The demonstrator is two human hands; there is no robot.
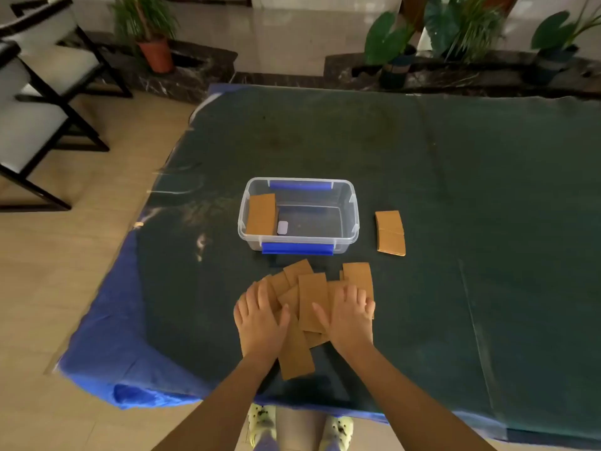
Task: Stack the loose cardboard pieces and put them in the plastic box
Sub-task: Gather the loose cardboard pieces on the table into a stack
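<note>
Several loose brown cardboard pieces (311,301) lie fanned and overlapping on the dark green table cover, just in front of the clear plastic box (353,209) with blue clips. My left hand (260,317) rests flat on the left side of the pile, fingers spread. My right hand (351,315) lies flat on its right side. Neither hand grips a piece. A stack of cardboard (261,213) stands in the left end of the box. Another small stack (390,232) lies on the table to the right of the box.
The table (455,157) has a green cover over a blue sheet; its near edge runs just below my forearms. Chairs (42,102) stand on the floor to the left. Potted plants (156,37) line the far side.
</note>
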